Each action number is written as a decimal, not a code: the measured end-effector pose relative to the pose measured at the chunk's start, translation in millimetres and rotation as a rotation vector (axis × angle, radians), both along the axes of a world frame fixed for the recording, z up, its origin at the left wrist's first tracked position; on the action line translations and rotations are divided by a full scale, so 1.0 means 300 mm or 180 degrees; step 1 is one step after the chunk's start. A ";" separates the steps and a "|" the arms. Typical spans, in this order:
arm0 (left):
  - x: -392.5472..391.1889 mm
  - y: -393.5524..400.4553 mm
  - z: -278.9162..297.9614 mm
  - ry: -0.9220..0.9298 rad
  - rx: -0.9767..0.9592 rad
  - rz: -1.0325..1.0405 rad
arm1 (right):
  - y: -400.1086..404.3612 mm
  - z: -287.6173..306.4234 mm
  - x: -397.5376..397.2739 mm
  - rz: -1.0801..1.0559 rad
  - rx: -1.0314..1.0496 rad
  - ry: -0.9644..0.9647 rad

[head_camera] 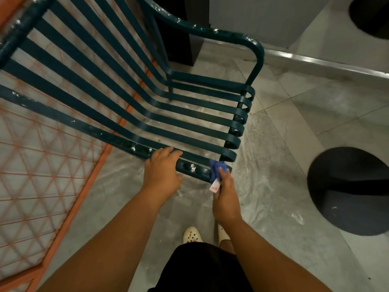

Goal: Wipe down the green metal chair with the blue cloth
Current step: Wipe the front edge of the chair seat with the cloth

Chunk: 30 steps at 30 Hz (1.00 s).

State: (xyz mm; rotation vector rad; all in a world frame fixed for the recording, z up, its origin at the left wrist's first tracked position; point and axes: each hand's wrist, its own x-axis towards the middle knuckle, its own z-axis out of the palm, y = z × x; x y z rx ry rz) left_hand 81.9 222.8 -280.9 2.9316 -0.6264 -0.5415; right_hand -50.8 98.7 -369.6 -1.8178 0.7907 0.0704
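Note:
The dark green metal chair (pixel 160 106) with long curved slats fills the upper left and middle of the view; white paint flecks dot its frame. My left hand (pixel 162 169) rests on the near armrest bar, fingers laid over its top and thumb below it. My right hand (pixel 226 194) grips the blue cloth (pixel 216 168), which has a white tag hanging from it, and presses it against the front end of that same bar.
An orange wire-mesh panel (pixel 42 165) leans behind the chair at the left. Clear plastic sheeting (pixel 263 165) covers the tiled floor. Two dark round bases (pixel 347 190) stand at the right, behind a metal rail (pixel 326 64). My feet in white clogs (pixel 192 234) are below.

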 end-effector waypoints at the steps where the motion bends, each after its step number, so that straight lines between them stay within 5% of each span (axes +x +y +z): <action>1: 0.002 0.003 0.001 -0.0005 0.0003 -0.0013 | -0.009 -0.001 0.018 -0.0218 0.0088 0.0152; 7: -0.004 0.007 -0.009 -0.0055 0.0071 -0.0033 | 0.048 0.066 0.014 0.0497 -0.0516 -0.0056; 10: -0.008 0.012 -0.012 -0.0083 0.0078 -0.0020 | 0.027 0.053 -0.025 0.0050 -0.0136 -0.0141; 15: 0.000 0.030 -0.013 -0.0184 0.0077 -0.0033 | -0.076 0.036 0.041 -0.0271 0.0091 0.0587; 20: 0.019 0.025 -0.022 -0.0381 0.0113 -0.0212 | -0.024 0.034 0.026 -0.0204 -0.0206 0.0041; 26: 0.047 0.000 -0.011 -0.0563 0.0290 -0.0558 | -0.088 -0.072 0.056 -0.0994 0.0780 0.0669; 30: 0.046 -0.020 -0.010 -0.0486 0.0467 -0.0899 | -0.075 -0.021 0.072 -0.0804 0.0349 0.0553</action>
